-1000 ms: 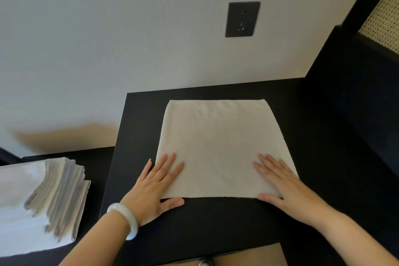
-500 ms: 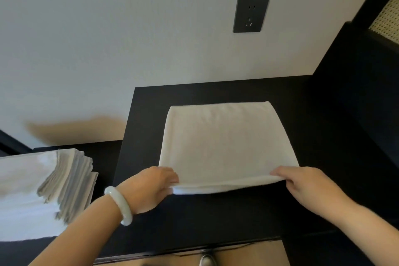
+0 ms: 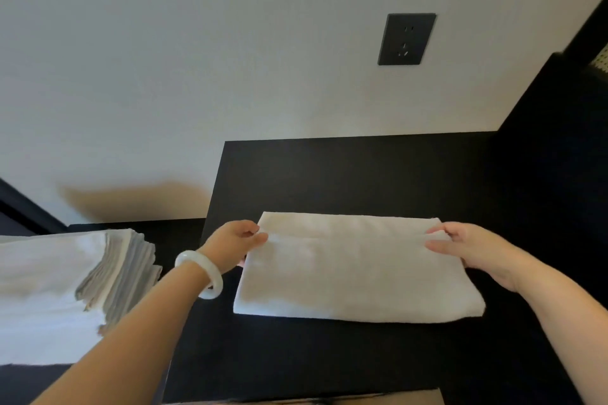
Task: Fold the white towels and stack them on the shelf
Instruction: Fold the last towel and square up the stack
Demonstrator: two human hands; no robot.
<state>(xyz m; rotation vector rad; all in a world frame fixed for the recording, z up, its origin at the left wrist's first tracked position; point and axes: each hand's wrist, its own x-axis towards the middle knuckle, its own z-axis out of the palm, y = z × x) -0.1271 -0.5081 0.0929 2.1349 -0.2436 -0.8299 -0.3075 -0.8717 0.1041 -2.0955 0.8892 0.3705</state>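
Observation:
A white towel [image 3: 355,273] lies on the black table [image 3: 345,174], folded over on itself into a wide strip. My left hand [image 3: 235,245] pinches the upper layer's far left corner. My right hand [image 3: 473,248] pinches its far right corner. The lifted edge sits just short of the towel's far edge. A stack of folded white towels [image 3: 65,286] rests on a lower black surface at the left.
A light wall with a dark power socket [image 3: 407,39] rises behind the table. A tall black furniture side [image 3: 559,141] stands at the right. My left wrist wears a white bangle [image 3: 200,273].
Both hands went from lying flat on the towel to gripping its near edge, then carried that edge away from me over the towel, halving it.

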